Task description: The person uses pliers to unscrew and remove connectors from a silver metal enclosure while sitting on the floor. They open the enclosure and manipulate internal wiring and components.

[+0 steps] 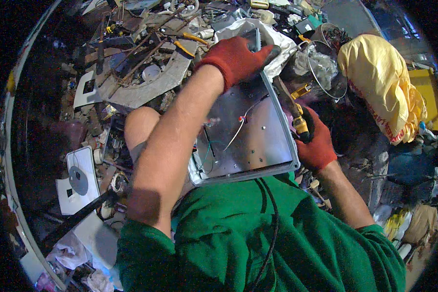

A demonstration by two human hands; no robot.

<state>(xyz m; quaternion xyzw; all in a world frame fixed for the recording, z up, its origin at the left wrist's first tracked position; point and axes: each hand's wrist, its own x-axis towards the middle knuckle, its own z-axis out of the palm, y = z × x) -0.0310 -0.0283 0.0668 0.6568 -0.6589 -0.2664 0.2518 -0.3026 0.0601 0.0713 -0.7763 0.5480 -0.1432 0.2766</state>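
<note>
A shallow metal housing (250,134) with a silvery inside and a raised grey frame lies tilted across my lap. Loose thin wires (236,131) with a red-and-white connector hang inside it. My left hand (236,61), in a red glove with dark fingertips, is closed around the far part of the housing's frame. At the right edge, my gloved right hand (316,138) grips the yellow-and-black handle (300,122) of a hand tool. Its long, dark, flat blade (283,95) points away from me beside the frame. The tool's exact kind is unclear.
A white sack (287,41) stands behind the housing, with a wire-rimmed bucket (338,90) and a stuffed yellow sack (377,78) to its right. Scrap metal and orange-handled pliers (184,47) lie at the far left. White plates (80,170) and mixed scrap cover the left side.
</note>
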